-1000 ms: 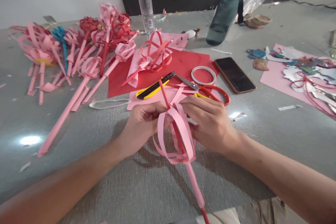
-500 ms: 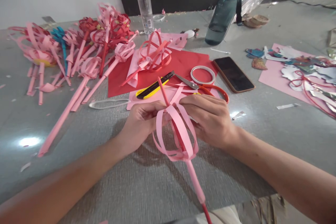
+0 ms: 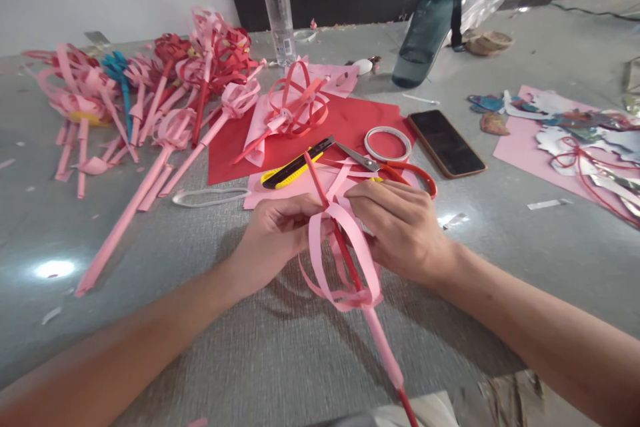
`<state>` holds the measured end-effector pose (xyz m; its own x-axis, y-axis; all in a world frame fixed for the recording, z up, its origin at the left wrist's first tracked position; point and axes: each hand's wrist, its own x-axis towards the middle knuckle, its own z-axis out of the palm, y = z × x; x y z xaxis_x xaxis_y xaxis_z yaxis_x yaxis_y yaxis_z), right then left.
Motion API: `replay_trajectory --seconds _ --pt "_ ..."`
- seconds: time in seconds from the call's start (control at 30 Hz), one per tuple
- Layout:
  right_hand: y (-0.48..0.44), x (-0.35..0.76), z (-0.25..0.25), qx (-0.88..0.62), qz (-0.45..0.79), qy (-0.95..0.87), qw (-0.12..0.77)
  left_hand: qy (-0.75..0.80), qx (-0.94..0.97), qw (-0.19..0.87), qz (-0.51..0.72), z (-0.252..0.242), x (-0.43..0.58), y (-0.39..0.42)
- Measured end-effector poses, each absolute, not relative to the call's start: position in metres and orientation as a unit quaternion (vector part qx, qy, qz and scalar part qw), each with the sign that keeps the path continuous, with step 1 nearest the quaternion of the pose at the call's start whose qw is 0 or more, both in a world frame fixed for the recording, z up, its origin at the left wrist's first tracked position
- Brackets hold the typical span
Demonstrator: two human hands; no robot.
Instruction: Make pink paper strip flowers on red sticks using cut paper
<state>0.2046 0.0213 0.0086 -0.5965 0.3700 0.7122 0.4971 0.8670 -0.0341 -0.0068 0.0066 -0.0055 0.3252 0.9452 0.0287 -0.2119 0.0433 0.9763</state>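
Observation:
Between my hands is a paper lantern-like flower of curved pink strips (image 3: 320, 260) around a red paper stick (image 3: 347, 257), with a pink paper tube (image 3: 383, 347) below it. My left hand (image 3: 285, 230) is closed, pinching the strip ends against the stick near the top; the fingertips are partly covered by the strips. My right hand (image 3: 400, 227) is closed too, its fingers curled at the right side of the strips' upper ends. Its fingertips are hidden. Just beyond lie orange-handled scissors (image 3: 370, 163) and a yellow-and-black box cutter (image 3: 297, 163).
Several finished paper flowers (image 3: 165, 127) are heaped at the left. Red paper (image 3: 225, 160) lies ahead, with a tape roll (image 3: 387, 143) and a phone (image 3: 447, 143) nearby. A clear bottle (image 3: 276, 7) and a dark bottle (image 3: 425, 33) stand at the back. Pink paper with cutouts (image 3: 520, 140) lies right.
The pink strip cage and stick have shifted slightly to the right and turned a little. Both hands stay at the strips' upper ends. The view has shifted slightly.

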Motion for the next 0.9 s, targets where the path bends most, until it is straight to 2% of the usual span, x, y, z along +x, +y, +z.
replay_trajectory --seconds 0.5,0.9 --pt "0.0285 0.1997 0.0013 -0.228 -0.143 -0.887 0.376 0.36 0.522 0.621 0.461 -0.0022 -0.0056 0.0075" --pt "0.0311 0.2013 -0.001 -0.226 -0.103 -0.888 0.388 0.347 0.517 0.63 0.464 -0.0045 -0.0066 0.0063"
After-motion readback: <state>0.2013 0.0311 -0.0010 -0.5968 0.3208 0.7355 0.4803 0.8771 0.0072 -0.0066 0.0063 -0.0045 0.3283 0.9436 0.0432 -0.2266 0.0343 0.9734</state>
